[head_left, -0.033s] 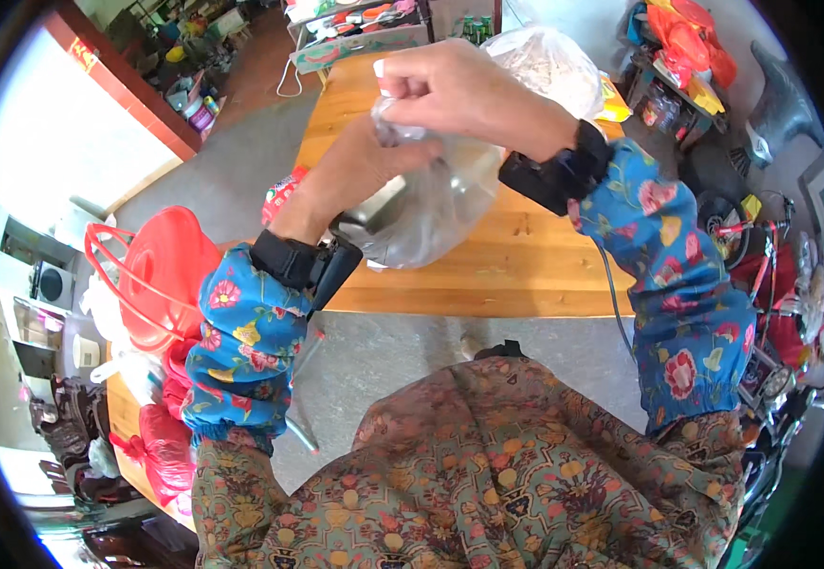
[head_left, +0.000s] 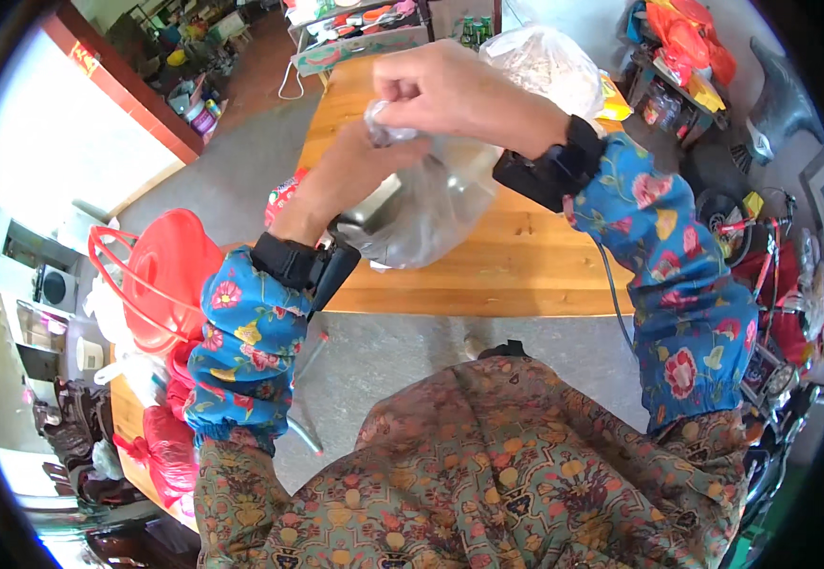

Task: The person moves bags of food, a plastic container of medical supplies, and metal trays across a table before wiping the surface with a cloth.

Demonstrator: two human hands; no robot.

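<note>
A clear plastic bag [head_left: 436, 223] is held up over the wooden table [head_left: 488, 294]. Inside it is something shiny and silvery that I cannot make out further. My left hand [head_left: 350, 171] is closed around the gathered neck of the bag. Just above and to the right, my right hand [head_left: 445, 90] has its fingers curled in, pinching the twisted top of the bag. Part of the bunched plastic shows between the two hands. Both my wrists wear black bands with small dark boxes.
A full white plastic bag [head_left: 549, 71] and a yellow packet [head_left: 613, 100] sit at the table's far right. A red packet [head_left: 284, 194] lies by my left wrist. Left of me are a red plastic basin [head_left: 170, 275] and red bags [head_left: 167, 450]. A cable [head_left: 613, 294] hangs at the right.
My right hand has shifted slightly left, its fingers curling tighter at the bag's neck. My left hand and the bag have barely moved.
</note>
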